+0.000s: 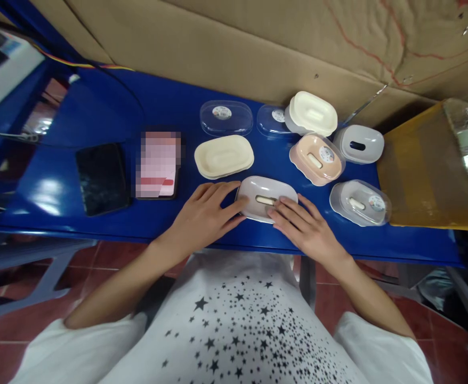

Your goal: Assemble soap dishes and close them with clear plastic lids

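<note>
A light grey oval dish (266, 186) with a cream insert in its middle slot lies near the blue table's front edge. My left hand (214, 210) grips its left end, thumb on the inside. On the right end rest the fingers of my right hand (304, 224), bent over the rim beside the insert. Just behind the dish sits a cream oval tray (224, 156). A clear lid (226, 118) with a round sticker is farther back.
At the right stand a peach dish (306, 160) and a grey dish (352, 205) under clear lids, a cream-topped box (313, 113), a slotted grey dish (364, 143) and a cardboard box (426, 170). A phone (158, 165) and a black tablet-like object (102, 178) lie left.
</note>
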A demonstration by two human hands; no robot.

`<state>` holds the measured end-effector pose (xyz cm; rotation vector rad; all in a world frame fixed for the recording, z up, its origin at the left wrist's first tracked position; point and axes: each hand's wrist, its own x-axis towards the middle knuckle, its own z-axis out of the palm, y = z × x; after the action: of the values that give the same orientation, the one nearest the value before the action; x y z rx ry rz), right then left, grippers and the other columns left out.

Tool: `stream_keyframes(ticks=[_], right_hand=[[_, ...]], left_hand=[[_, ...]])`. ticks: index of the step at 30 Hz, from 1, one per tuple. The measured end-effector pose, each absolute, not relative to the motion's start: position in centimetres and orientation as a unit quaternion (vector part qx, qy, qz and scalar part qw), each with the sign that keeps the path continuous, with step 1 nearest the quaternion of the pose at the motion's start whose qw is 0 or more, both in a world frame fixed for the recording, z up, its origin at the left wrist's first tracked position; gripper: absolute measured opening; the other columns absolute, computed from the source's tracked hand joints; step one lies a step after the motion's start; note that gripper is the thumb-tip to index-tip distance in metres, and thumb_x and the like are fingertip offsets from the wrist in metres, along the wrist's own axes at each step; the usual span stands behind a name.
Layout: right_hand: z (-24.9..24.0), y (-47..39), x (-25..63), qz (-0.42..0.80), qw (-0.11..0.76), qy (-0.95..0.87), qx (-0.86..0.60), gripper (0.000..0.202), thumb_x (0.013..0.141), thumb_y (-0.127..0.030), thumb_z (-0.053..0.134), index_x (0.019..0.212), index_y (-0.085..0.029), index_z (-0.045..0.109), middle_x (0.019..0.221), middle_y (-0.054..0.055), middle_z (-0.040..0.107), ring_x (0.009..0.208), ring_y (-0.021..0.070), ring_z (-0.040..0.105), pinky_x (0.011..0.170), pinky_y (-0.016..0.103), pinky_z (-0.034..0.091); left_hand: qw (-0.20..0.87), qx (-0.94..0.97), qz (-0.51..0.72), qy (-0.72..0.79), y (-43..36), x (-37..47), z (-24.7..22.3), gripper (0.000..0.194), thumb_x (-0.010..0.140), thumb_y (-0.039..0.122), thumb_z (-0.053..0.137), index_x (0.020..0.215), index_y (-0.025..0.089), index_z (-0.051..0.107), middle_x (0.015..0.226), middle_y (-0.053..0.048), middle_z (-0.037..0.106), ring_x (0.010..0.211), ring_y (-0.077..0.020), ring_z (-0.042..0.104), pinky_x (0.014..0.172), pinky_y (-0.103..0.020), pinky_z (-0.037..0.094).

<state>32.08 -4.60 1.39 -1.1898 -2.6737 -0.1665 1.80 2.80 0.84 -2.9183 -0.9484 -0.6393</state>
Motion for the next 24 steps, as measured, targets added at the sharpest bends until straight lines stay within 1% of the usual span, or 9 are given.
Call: stream_keyframes(ticks=[3, 5, 9, 13, 16, 18, 20, 23, 24], right_hand=[[1.1, -4.7, 31.8, -0.067, 0.122, -0.907, -0.398, 0.053, 0.106, -0.012, 0.067, 0.158, -0.022, 0.06, 0.148, 0.009, 0.075, 0.146, 0.0273, 0.066, 0.132, 0.056, 0.045], [0.9, -4.8, 31.5, -0.072, 0.141, -0.904, -0.398, 0.049, 0.107, -0.015, 0.068, 0.155, -0.02, 0.063, 0.145, 0.009, 0.077, 0.145, 0.0265, 0.067, 0.132, 0.053, 0.046], [0.5, -5.1, 30.9, -0.08, 0.149, -0.9, -0.403, 0.044, 0.107, -0.015, 0.067, 0.151, -0.018, 0.065, 0.15, 0.01, 0.074, 0.147, 0.0269, 0.065, 0.135, 0.053, 0.043], [0.2, -5.2, 30.6, -0.051, 0.165, -0.895, -0.41, 0.046, 0.107, -0.016, 0.068, 0.153, -0.02, 0.065, 0.15, 0.01, 0.074, 0.145, 0.0269, 0.067, 0.136, 0.054, 0.04], [0.0, -5.1, 30.6, -0.017, 0.182, -0.891, -0.416, 0.048, 0.107, -0.015, 0.068, 0.154, -0.025, 0.065, 0.146, 0.007, 0.077, 0.142, 0.0256, 0.069, 0.135, 0.055, 0.043], [-0.1, -5.1, 30.7, 0.004, 0.178, -0.888, -0.424, 0.052, 0.107, -0.014, 0.066, 0.157, -0.03, 0.063, 0.149, 0.005, 0.075, 0.144, 0.0252, 0.068, 0.134, 0.057, 0.045], [-0.2, -5.1, 30.7, 0.023, 0.168, -0.886, -0.432, 0.055, 0.108, -0.015, 0.065, 0.16, -0.033, 0.06, 0.153, 0.004, 0.073, 0.147, 0.0257, 0.066, 0.133, 0.059, 0.046], [-0.2, -5.1, 30.6, 0.036, 0.153, -0.885, -0.438, 0.054, 0.11, -0.019, 0.064, 0.161, -0.033, 0.059, 0.156, 0.005, 0.071, 0.15, 0.0258, 0.063, 0.134, 0.058, 0.045], [-0.3, -5.1, 30.5, 0.035, 0.149, -0.886, -0.437, 0.052, 0.11, -0.021, 0.063, 0.161, -0.032, 0.059, 0.156, 0.005, 0.07, 0.15, 0.0254, 0.063, 0.134, 0.057, 0.045]], left_hand=[[0.018, -0.929, -0.218, -0.297, 2.3, 1.7, 0.9, 0.026, 0.107, 0.026, 0.07, 0.131, 0.019, 0.068, 0.147, -0.024, 0.068, 0.132, -0.0396, 0.072, 0.103, -0.057, 0.065], [0.017, -0.93, -0.227, -0.29, 2.0, 1.7, 1.0, 0.025, 0.106, 0.025, 0.071, 0.129, 0.017, 0.068, 0.151, -0.025, 0.066, 0.14, -0.0397, 0.069, 0.109, -0.056, 0.064], [0.028, -0.938, -0.225, -0.263, 1.9, 1.8, 1.2, 0.023, 0.105, 0.022, 0.071, 0.125, 0.012, 0.068, 0.149, -0.025, 0.069, 0.139, -0.0371, 0.071, 0.115, -0.052, 0.063], [0.045, -0.942, -0.216, -0.252, 1.8, 1.9, 1.1, 0.02, 0.104, 0.023, 0.071, 0.121, 0.011, 0.07, 0.144, -0.023, 0.073, 0.138, -0.0377, 0.071, 0.115, -0.05, 0.064], [0.021, -0.945, -0.21, -0.252, 1.5, 1.7, 0.7, 0.025, 0.107, 0.033, 0.072, 0.122, 0.013, 0.071, 0.144, -0.022, 0.073, 0.142, -0.0373, 0.068, 0.115, -0.048, 0.064], [-0.013, -0.944, -0.209, -0.254, 1.5, 1.4, 0.6, 0.032, 0.108, 0.041, 0.072, 0.125, 0.015, 0.071, 0.146, -0.02, 0.072, 0.146, -0.037, 0.065, 0.117, -0.049, 0.063], [-0.054, -0.942, -0.219, -0.25, 1.9, 1.0, 0.7, 0.032, 0.109, 0.044, 0.07, 0.126, 0.017, 0.071, 0.146, -0.018, 0.073, 0.147, -0.035, 0.065, 0.118, -0.05, 0.062], [-0.098, -0.923, -0.249, -0.276, 3.5, 0.3, 1.4, 0.022, 0.113, 0.032, 0.062, 0.13, 0.02, 0.069, 0.145, -0.014, 0.073, 0.138, -0.0292, 0.071, 0.115, -0.048, 0.063], [-0.096, -0.913, -0.255, -0.304, 4.2, 0.1, 1.5, 0.023, 0.112, 0.027, 0.06, 0.133, 0.021, 0.069, 0.147, -0.014, 0.072, 0.138, -0.0294, 0.07, 0.115, -0.05, 0.063]])
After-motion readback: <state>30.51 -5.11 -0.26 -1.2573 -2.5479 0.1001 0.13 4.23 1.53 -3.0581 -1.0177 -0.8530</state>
